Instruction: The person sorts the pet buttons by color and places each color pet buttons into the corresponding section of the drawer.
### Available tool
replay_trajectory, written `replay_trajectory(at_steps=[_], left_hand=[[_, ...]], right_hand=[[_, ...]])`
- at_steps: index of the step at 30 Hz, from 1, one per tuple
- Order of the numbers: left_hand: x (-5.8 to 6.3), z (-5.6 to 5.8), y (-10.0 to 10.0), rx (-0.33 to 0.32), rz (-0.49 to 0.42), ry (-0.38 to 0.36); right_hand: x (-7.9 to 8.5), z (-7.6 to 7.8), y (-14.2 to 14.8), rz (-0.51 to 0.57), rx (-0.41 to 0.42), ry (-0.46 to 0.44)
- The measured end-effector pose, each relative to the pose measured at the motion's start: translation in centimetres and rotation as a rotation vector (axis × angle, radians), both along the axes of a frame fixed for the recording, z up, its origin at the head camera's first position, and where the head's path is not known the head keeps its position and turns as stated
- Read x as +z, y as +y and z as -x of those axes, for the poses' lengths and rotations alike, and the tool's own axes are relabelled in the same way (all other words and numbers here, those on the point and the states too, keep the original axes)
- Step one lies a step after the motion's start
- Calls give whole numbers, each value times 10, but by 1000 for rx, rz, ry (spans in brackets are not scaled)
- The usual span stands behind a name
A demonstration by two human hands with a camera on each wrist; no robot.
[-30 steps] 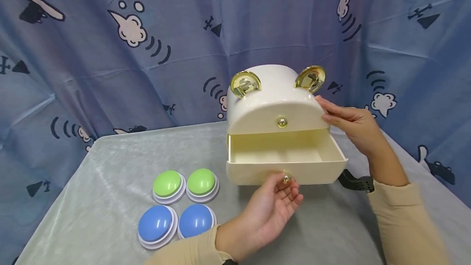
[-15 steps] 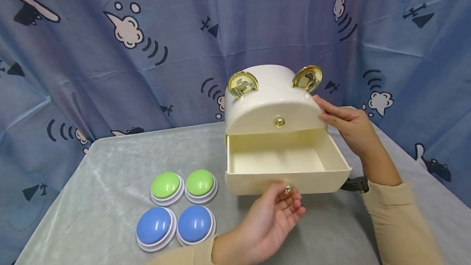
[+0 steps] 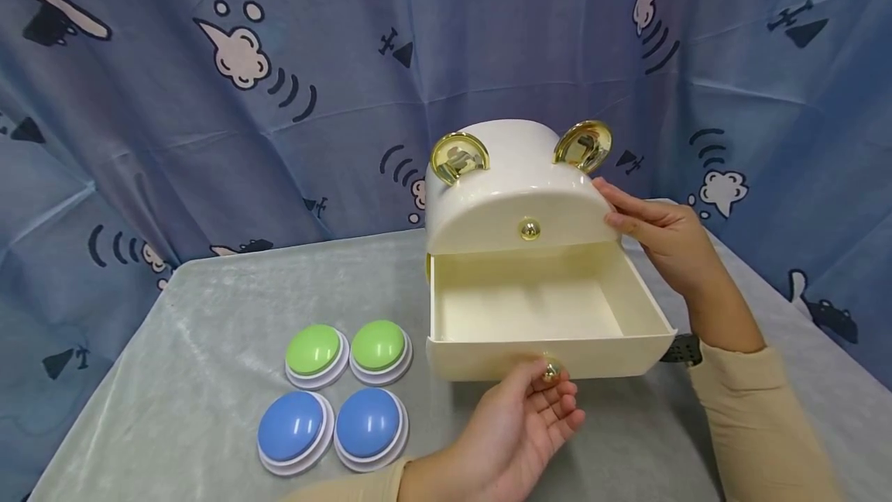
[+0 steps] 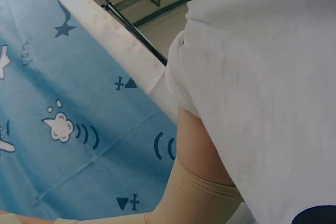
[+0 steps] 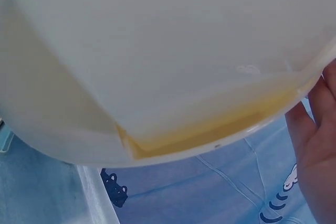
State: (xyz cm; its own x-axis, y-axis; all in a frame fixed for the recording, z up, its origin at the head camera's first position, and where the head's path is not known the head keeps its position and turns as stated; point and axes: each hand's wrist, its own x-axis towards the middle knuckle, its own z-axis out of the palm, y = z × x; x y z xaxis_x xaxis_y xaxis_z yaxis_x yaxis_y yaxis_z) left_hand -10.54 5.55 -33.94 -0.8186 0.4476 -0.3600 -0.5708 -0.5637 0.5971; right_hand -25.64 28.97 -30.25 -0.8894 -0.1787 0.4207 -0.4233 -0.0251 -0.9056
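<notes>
A white two-drawer storage box with gold ears stands on the table. Its lower drawer is pulled out and bare inside; the upper one is closed. My left hand pinches the lower drawer's gold knob, palm turned up. At the box's right side, my right hand holds the upper corner, thumb toward the front. That same hand shows at the right of the right wrist view, against the box wall. The left wrist view leaves the left hand's fingers out.
Two green buttons and two blue buttons with white bases sit left of the box on the grey table cloth. Behind the table hangs a blue patterned curtain.
My left hand has drawn the lower drawer farther out toward me, showing more of its floor. The right hand keeps its hold on the box. The buttons stay put.
</notes>
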Motion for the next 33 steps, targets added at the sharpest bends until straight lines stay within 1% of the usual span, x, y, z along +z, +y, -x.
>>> replay_trajectory(at_steps=[5,9,12,19,24,28,29,31,33], left_hand=[[-3,-4,0,-34,-2,7],[-5,-7,0,-68,-1,-4],[-7,-7,1,-77,-6,-3],[-14,-9,2,-89,-13,4],[-16,-11,3,-96,-7,0],[-17,-12,4,-104,-6,1],[-17,-12,4,-115,-7,-3],[-17,-14,2,-158,3,-8],[-15,-17,-1,-230,37,5]], right_hand=[[-2,2,0,12,19,21],[-1,2,0,-7,1,22],[-1,2,0,-14,-11,18],[-2,3,1,10,16,35],[-2,3,0,4,0,20],[-2,2,1,10,3,21],[-2,2,1,10,6,24],[-2,1,2,12,9,28],[-2,1,2,16,14,33]])
